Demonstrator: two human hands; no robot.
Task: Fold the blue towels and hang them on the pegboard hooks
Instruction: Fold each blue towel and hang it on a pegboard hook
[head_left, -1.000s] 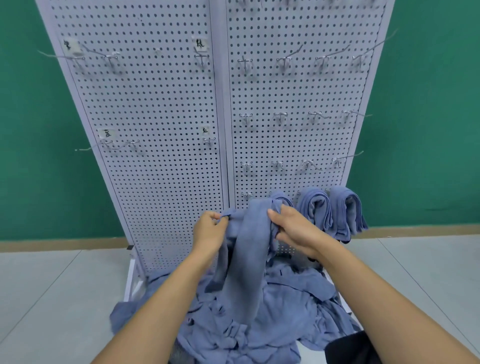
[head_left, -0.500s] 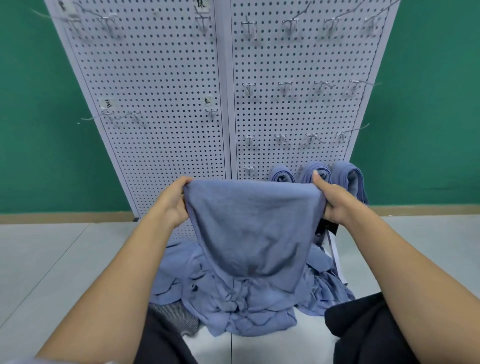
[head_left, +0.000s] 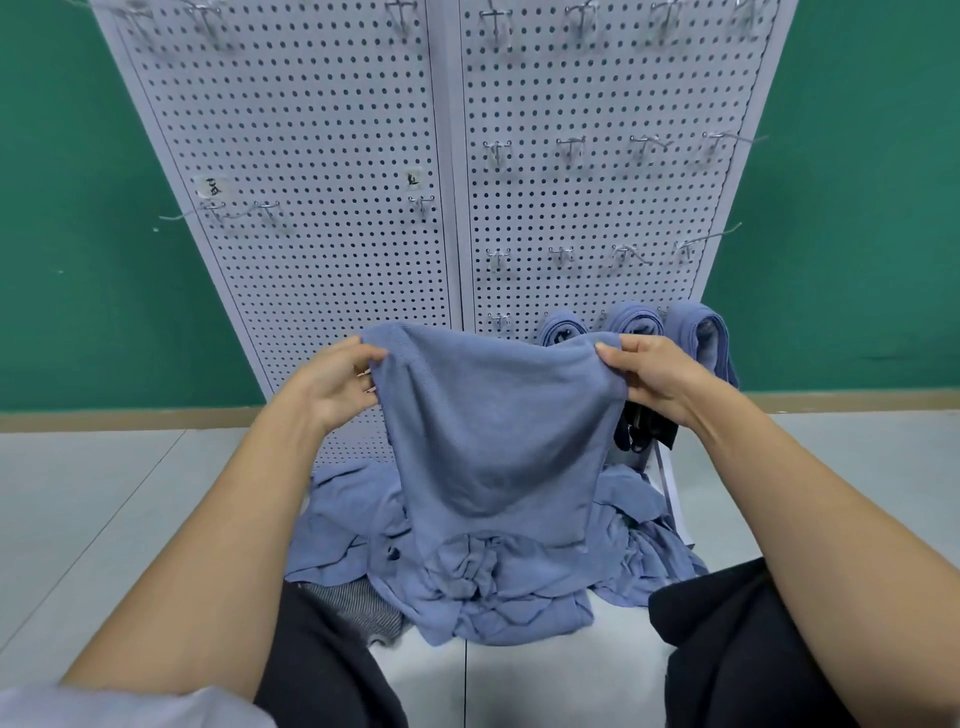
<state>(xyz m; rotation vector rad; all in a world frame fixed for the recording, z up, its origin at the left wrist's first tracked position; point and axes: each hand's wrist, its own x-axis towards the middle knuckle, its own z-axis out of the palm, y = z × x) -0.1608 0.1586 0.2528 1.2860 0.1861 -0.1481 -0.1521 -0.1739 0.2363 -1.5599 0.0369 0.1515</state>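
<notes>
A blue towel (head_left: 493, 431) hangs spread out in front of me, held by its two top corners. My left hand (head_left: 335, 382) pinches the left corner and my right hand (head_left: 649, 376) pinches the right one. Its lower edge reaches a heap of crumpled blue towels (head_left: 488, 582) on the floor. Behind stands the white pegboard (head_left: 332, 156) with rows of metal hooks (head_left: 571, 148). Three folded blue towels (head_left: 696, 343) hang on the lowest right hooks, partly hidden by the held towel.
A green wall (head_left: 78, 234) rises behind the pegboard, over a pale grey floor (head_left: 104, 509). My dark-trousered knees (head_left: 727, 639) flank the heap. A grey striped cloth (head_left: 358, 605) pokes out at the heap's left. A black item (head_left: 644, 431) sits under my right hand.
A second ago the towel was bunched between hands held close together. My hands moved apart and stretched it flat; since half a second ago it has barely shifted, and the view has tilted downward.
</notes>
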